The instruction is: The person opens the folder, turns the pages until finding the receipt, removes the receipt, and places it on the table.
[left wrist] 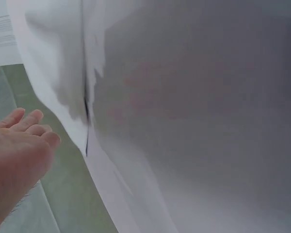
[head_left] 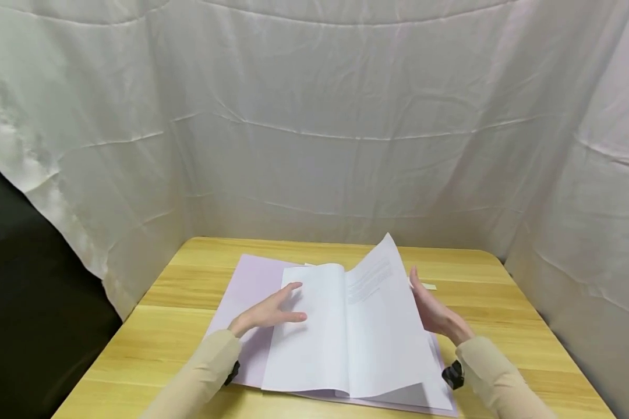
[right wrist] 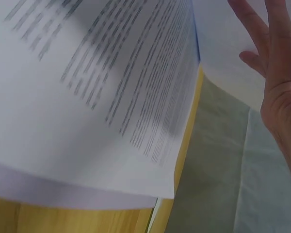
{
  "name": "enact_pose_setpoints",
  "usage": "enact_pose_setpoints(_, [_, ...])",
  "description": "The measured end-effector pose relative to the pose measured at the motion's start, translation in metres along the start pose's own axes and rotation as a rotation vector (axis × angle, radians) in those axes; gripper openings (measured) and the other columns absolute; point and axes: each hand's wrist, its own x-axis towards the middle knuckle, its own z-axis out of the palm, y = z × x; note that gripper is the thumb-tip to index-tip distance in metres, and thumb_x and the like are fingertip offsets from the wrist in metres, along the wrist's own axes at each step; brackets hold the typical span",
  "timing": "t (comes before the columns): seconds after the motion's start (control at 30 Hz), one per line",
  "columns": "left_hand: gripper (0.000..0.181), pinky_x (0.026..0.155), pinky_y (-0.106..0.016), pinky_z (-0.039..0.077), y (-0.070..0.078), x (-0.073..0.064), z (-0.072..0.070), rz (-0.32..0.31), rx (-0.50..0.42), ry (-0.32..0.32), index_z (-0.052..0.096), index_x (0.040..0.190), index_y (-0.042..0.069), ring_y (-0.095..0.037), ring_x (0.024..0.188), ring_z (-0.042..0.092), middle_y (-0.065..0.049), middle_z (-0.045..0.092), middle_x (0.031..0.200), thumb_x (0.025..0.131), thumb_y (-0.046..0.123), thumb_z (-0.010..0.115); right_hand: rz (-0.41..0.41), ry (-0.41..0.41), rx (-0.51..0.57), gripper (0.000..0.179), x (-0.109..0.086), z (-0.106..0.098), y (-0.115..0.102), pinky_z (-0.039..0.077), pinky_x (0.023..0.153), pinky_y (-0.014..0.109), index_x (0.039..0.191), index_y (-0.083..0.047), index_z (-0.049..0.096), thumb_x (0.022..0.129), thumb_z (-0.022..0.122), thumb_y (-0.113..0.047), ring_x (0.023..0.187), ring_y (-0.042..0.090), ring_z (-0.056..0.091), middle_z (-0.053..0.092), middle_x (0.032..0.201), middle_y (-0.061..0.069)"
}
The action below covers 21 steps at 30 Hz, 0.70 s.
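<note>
A bound stack of white pages lies spread on a lilac folder (head_left: 262, 273) in the head view. Its left page (head_left: 314, 349) is turned over and blank. On the right, a sheet (head_left: 385, 343) with faint printed lines stands partly raised, its far corner tipped up. My left hand (head_left: 269, 311) hovers at the left page with its fingers spread. Beside the raised sheet's right edge is my right hand (head_left: 435, 311), thumb up and straight, its other fingers hidden behind the paper. The right wrist view shows a printed page (right wrist: 111, 87) close up.
Under the folder is a wooden table (head_left: 487, 302). A small pale slip (head_left: 428, 286) lies just past the right hand. White curtains (head_left: 356, 134) enclose the table's back and sides, and a dark area (head_left: 31, 302) lies at the far left.
</note>
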Motion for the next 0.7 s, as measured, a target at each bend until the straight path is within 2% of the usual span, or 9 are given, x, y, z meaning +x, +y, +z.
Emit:
enact_pose_setpoints(0.23, [0.088,0.125,-0.063,0.020,0.008,-0.003,-0.002,-0.024,-0.130,0.027,0.024,0.160,0.012,-0.039,0.156,0.019,-0.014,0.023,0.168,0.093,0.044,0.070,0.010,0.030,0.008,0.098,0.005,0.010,-0.003,0.052,0.097,0.036,0.151,-0.007,0.030,0.091,-0.008,-0.075,0.111,0.015,0.061,0.060,0.120,0.000])
enact_pose_setpoints(0.4, [0.088,0.127,-0.060,0.017,0.013,-0.001,0.000,-0.005,-0.201,-0.007,0.022,0.160,0.010,-0.035,0.158,0.014,-0.011,0.022,0.169,0.094,0.045,0.068,-0.033,-0.015,-0.002,0.100,0.010,0.016,-0.003,0.049,0.101,0.036,0.160,-0.004,0.004,0.091,-0.011,-0.074,0.118,0.015,0.057,0.056,0.130,0.003])
enact_pose_setpoints(0.5, [0.089,0.128,-0.059,0.016,0.017,-0.001,0.002,-0.001,-0.251,-0.032,0.020,0.161,0.010,-0.034,0.158,0.012,-0.009,0.021,0.169,0.094,0.045,0.068,-0.041,-0.003,-0.040,0.100,0.011,0.019,-0.003,0.048,0.102,0.035,0.160,-0.001,-0.002,0.090,-0.013,-0.073,0.119,0.014,0.055,0.050,0.136,0.008])
enact_pose_setpoints(0.63, [0.087,0.129,-0.056,0.015,0.022,0.000,0.004,0.003,-0.312,-0.041,0.020,0.161,0.011,-0.033,0.159,0.011,-0.008,0.022,0.169,0.095,0.045,0.067,-0.034,0.036,-0.078,0.102,0.012,0.024,-0.003,0.047,0.102,0.032,0.158,0.002,0.000,0.090,-0.013,-0.073,0.119,0.011,0.053,0.044,0.140,0.015])
enact_pose_setpoints(0.7, [0.085,0.129,-0.055,0.015,0.024,0.001,0.006,0.010,-0.346,-0.042,0.019,0.161,0.012,-0.033,0.159,0.012,-0.009,0.022,0.169,0.097,0.044,0.065,-0.048,0.029,-0.076,0.101,0.013,0.026,-0.003,0.047,0.103,0.032,0.158,0.001,0.000,0.091,-0.013,-0.073,0.120,0.012,0.053,0.045,0.140,0.014])
